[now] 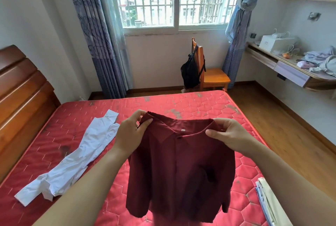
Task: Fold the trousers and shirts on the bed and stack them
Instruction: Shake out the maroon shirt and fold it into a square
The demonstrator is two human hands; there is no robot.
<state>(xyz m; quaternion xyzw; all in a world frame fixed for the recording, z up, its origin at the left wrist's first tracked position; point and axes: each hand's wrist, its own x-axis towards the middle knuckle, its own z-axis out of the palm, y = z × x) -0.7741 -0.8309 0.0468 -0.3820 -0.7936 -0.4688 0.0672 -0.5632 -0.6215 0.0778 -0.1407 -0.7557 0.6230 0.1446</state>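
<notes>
**Task item.** A dark red, soft woven shirt with a fold-down collar and button front is held up in the air over the near half of the red quilted mattress with hexagon stitching. It hangs front side towards the camera. The body and sleeves droop freely and the lower hem falls out of view towards the mattress's near edge.

**Hands.** The left hand pinches the shirt's left shoulder beside the collar, thumb in front. The right hand pinches the cloth just right of the collar, fingers curled over the top edge. Both are grasping; neither is free.

**Handling assessment.** The cloth appears light and limp, with no stiffness of its own, so it will sag wherever it is unsupported. It does not look slippery. The shoulder seams are judged the sound holding points for laying it flat; the sleeves will need separate turning in.

**Other items.** A crumpled white garment of thin cloth, apparently trousers, lies unfolded along the mattress's left side, near the brown wooden headboard. A small pile of folded pale cloth sits at the near right corner, partly cut off by the frame.

**Progress.** This shirt and the white garment remain unfolded.
</notes>
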